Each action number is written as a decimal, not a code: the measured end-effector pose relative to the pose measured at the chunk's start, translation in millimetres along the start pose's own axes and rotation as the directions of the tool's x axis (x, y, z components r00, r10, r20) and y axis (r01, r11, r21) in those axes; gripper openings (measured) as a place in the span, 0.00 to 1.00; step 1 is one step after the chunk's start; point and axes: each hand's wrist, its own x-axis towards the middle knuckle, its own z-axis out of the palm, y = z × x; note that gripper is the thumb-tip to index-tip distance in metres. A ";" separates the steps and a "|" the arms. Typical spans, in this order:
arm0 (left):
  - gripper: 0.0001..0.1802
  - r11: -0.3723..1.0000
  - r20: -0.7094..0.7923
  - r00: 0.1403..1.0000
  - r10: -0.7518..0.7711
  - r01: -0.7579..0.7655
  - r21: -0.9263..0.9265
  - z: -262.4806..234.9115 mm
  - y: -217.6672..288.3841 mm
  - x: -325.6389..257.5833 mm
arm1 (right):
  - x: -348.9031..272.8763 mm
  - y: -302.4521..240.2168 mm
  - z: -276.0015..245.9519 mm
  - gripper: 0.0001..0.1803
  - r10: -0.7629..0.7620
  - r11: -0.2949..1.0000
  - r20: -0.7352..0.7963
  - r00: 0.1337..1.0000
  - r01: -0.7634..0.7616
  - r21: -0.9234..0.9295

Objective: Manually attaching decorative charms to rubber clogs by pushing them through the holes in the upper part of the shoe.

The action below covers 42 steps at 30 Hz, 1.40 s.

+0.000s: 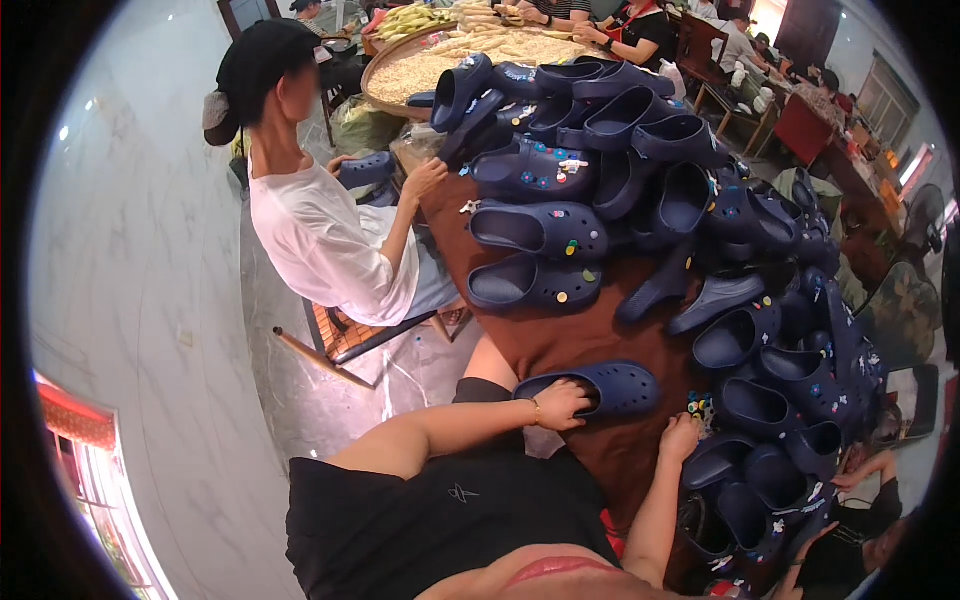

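Observation:
A navy blue clog [625, 388] with holes in its toe lies at the table's near edge, toe to the right. My left hand [562, 404] grips it, with the fingers inside its opening and a bracelet on the wrist. Further right, my right hand [680, 437] is at a small heap of colourful shoe charms [703, 406]. Its fingers are drawn together there; whatever is between them is hidden. The clog in my left hand shows no charms on its visible toe.
Navy clogs, many with charms, are piled on the brown-covered table [540, 335] ahead and to the right. At the left a seated person in white holds a clog [367, 170]. Another person sits at the lower right. A large round tray [385, 85] stands behind.

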 end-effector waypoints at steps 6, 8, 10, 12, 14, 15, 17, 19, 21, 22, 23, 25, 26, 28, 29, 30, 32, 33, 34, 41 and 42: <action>0.25 0.999 0.008 0.999 -0.034 0.034 -0.028 -6.9 4.2 -3.5 | 1.7 -9.1 -3.7 0.08 -0.037 0.999 0.030 0.999 0.036 0.011; 0.26 0.999 0.018 1.000 -0.018 0.019 -0.029 -1.8 3.0 8.8 | 8.9 11.5 9.5 0.07 0.015 0.999 0.074 0.997 -0.018 0.037; 0.26 0.999 0.013 1.000 0.000 0.001 -0.053 0.0 4.0 11.2 | 10.4 13.8 6.1 0.06 0.028 0.999 0.112 0.993 -0.032 0.041; 0.25 0.999 0.036 0.999 -0.001 0.003 -0.037 -10.2 6.4 16.7 | 13.2 6.6 -3.8 0.07 0.060 0.994 0.108 0.992 -0.069 0.080; 0.25 0.998 0.037 0.999 -0.022 0.024 -0.053 -5.9 8.5 5.2 | 3.4 -1.0 -12.8 0.09 0.086 0.988 0.088 0.992 -0.096 0.119; 0.25 0.998 0.030 1.000 -0.002 0.004 -0.068 -4.8 9.2 9.2 | 0.7 3.7 -10.0 0.10 0.097 0.991 0.047 0.994 -0.101 0.091; 0.25 0.997 -0.035 0.998 0.049 -0.050 -0.050 3.2 5.1 0.3 | -0.6 11.7 6.1 0.09 0.053 0.996 0.127 0.990 -0.062 0.066; 0.24 0.996 -0.188 0.978 0.087 -0.082 0.036 10.9 1.6 -6.7 | -8.9 5.5 8.0 0.06 0.028 0.999 0.111 0.993 -0.033 0.042; 0.26 0.996 -0.110 0.990 0.093 -0.092 0.016 8.8 1.2 -4.4 | -16.0 9.8 10.0 0.06 0.033 0.996 0.116 0.993 -0.042 0.075; 0.27 0.998 -0.033 0.998 0.059 -0.060 -0.004 2.5 3.3 0.7 | -19.1 12.5 9.3 0.06 0.041 0.994 0.108 0.993 -0.052 0.096; 0.28 0.999 0.052 0.998 0.030 -0.029 -0.023 -3.7 3.3 7.5 | -17.2 15.2 9.4 0.06 0.055 0.991 0.104 0.993 -0.067 0.113; 0.29 0.998 0.031 0.999 0.031 -0.029 -0.052 -8.4 0.6 14.2 | -12.0 14.2 8.5 0.12 0.090 0.965 0.162 0.983 -0.126 0.230; 0.29 0.998 0.200 0.978 -0.058 0.062 -0.014 -27.7 12.6 23.3 | -9.9 10.7 3.5 0.13 0.139 0.961 0.153 0.978 -0.171 0.217; 0.33 0.998 -0.062 0.998 -0.033 0.029 -0.064 -15.7 1.8 19.4 | -5.5 -1.3 -7.1 0.13 0.121 0.836 0.068 0.990 -0.138 0.531; 0.33 0.991 0.104 0.987 -0.122 0.127 -0.046 -28.9 13.0 30.6 | -1.8 2.1 -6.9 0.12 0.127 0.805 -0.027 0.992 -0.087 0.587; 0.32 0.991 -0.005 0.998 -0.070 0.069 -0.111 -18.8 3.9 28.2 | 3.4 -6.1 -15.0 0.11 0.091 0.767 0.023 0.996 -0.085 0.636; 0.30 0.990 -0.021 0.997 -0.081 0.078 -0.115 -3.9 -1.5 33.1 | 13.5 -3.6 -3.1 0.09 0.106 0.652 0.082 0.991 -0.131 0.746; 0.30 0.988 0.073 0.987 -0.144 0.147 -0.042 -4.2 -1.7 35.0 | 13.5 -10.4 -9.2 0.08 0.101 0.544 0.179 0.979 -0.205 0.814; 0.30 0.992 0.045 0.993 -0.104 0.107 -0.060 -2.4 -1.4 41.1 | 18.4 -5.7 -2.9 0.07 0.072 0.571 0.157 0.985 -0.170 0.803; 0.27 0.987 0.086 0.986 -0.143 0.149 -0.066 6.4 7.6 28.4 | 30.1 -46.7 -17.0 0.08 -0.075 0.603 0.234 0.969 -0.143 0.785; 0.27 0.986 0.097 0.984 -0.146 0.153 -0.069 5.3 8.0 27.7 | 32.9 -55.1 -20.8 0.08 -0.122 0.653 0.184 0.975 -0.061 0.755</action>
